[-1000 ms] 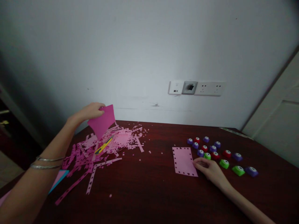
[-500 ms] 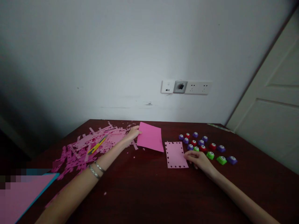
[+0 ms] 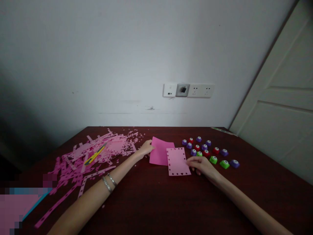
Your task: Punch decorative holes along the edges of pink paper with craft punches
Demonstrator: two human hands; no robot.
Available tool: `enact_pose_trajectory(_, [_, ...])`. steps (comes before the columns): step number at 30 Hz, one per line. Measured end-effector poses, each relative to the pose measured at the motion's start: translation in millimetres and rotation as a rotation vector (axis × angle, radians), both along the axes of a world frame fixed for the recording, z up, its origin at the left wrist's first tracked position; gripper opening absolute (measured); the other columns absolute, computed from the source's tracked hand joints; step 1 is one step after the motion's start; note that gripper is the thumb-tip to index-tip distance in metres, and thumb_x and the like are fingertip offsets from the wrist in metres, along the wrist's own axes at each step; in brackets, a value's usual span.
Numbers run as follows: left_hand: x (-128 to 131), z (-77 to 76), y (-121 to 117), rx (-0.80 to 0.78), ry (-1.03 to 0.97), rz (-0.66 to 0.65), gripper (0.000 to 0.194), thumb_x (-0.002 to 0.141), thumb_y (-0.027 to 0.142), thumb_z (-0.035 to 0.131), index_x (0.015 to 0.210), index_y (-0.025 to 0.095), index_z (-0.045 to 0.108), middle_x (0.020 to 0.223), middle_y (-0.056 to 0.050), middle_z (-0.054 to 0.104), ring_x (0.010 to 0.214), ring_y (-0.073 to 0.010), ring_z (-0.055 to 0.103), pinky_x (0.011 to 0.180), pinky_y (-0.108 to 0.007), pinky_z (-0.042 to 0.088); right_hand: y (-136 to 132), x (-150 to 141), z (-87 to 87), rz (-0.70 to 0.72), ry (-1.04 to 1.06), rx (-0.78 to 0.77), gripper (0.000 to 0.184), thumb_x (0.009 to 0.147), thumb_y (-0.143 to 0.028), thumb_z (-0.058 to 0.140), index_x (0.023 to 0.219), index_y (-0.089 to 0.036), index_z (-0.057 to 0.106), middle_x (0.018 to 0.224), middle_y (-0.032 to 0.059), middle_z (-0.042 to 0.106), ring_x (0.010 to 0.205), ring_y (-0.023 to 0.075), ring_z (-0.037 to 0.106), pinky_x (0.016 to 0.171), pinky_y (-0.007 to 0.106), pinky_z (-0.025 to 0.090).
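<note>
My left hand [image 3: 146, 148] pinches the left edge of a darker pink sheet of paper [image 3: 160, 151]. Its right side reaches beneath a light pink card [image 3: 177, 162] with small shapes punched along its border. My right hand [image 3: 201, 165] has its fingers closed at the right edge of that card, and the thumb is partly hidden. Just behind and right of this hand are several craft punches [image 3: 213, 160] in purple, red and green.
Pink paper scraps and strips [image 3: 73, 163] pile up on the left, with a yellow utility knife [image 3: 95, 154] on top. Pink sheets with a blue edge [image 3: 19, 209] lie at the lower left. A ruler-like strip [image 3: 223, 131] rests by the back right edge, near the wall.
My left hand has brought the darker pink sheet lower and rightward, so it now overlaps with the punched card. My right hand keeps its place at the card's edge. The view has shifted slightly.
</note>
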State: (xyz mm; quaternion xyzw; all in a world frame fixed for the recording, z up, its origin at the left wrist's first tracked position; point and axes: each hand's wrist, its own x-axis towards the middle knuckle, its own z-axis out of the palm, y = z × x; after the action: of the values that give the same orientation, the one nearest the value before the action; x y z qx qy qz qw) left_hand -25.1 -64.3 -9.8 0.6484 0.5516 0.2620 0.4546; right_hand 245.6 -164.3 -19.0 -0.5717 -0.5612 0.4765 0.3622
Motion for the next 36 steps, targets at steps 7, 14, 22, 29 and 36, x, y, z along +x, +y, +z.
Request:
enact_pose_trajectory(7, [7, 1.7, -9, 0.112, 0.152, -0.133, 0.032, 0.068, 0.011, 0.045, 0.098, 0.011, 0.055, 0.084, -0.013, 0.065, 0.058, -0.0200, 0.062, 0.042, -0.026, 0.047, -4, -9, 7.4, -0.008, 0.047, -0.012, 0.024, 0.064, -0.036, 0.065, 0.073, -0.014, 0.064, 0.051, -0.0045, 0.050, 0.037, 0.0041, 0.036, 0.035, 0.018, 0.027])
enact_pose_trajectory(14, [5, 5.3, -14, 0.290, 0.424, -0.194, 0.024, 0.071, 0.016, 0.049, 0.095, 0.013, 0.055, 0.091, -0.015, 0.064, 0.075, -0.0226, 0.063, 0.060, -0.027, 0.047, 2, -13, 14.4, -0.019, -0.002, 0.021, 0.023, 0.067, -0.035, 0.064, 0.074, -0.014, 0.065, 0.051, -0.0044, 0.050, 0.037, 0.0040, 0.037, 0.034, 0.018, 0.028])
enact_pose_trajectory(22, [8, 8.7, -16, 0.265, 0.639, -0.122, 0.051, 0.070, 0.025, 0.054, 0.115, 0.003, 0.044, 0.097, -0.024, 0.062, 0.085, -0.0304, 0.061, 0.063, -0.031, 0.044, 19, -28, 9.1, -0.009, -0.036, 0.026, 0.015, 0.068, -0.027, 0.062, 0.073, -0.013, 0.065, 0.049, -0.0046, 0.051, 0.037, 0.0045, 0.041, 0.033, 0.017, 0.033])
enact_pose_trajectory(29, [1, 4.2, -10, 0.223, 0.502, -0.122, 0.082, 0.067, 0.026, 0.055, 0.134, -0.003, 0.020, 0.097, -0.025, 0.063, 0.082, -0.0259, 0.062, 0.059, -0.026, 0.041, 27, -32, 7.9, 0.016, -0.180, 0.048, 0.012, 0.069, -0.022, 0.061, 0.075, -0.012, 0.065, 0.047, -0.0059, 0.051, 0.032, 0.0036, 0.037, 0.029, 0.016, 0.031])
enact_pose_trajectory(36, [-5, -2.7, -5, 0.244, 0.380, -0.169, 0.076, 0.071, 0.026, 0.052, 0.136, 0.003, 0.021, 0.093, -0.017, 0.064, 0.079, -0.0221, 0.061, 0.061, -0.024, 0.042, 29, -33, 3.6, 0.023, -0.249, 0.067, 0.018, 0.070, -0.025, 0.061, 0.083, -0.012, 0.064, 0.051, -0.0042, 0.056, 0.030, 0.0048, 0.038, 0.030, 0.018, 0.031])
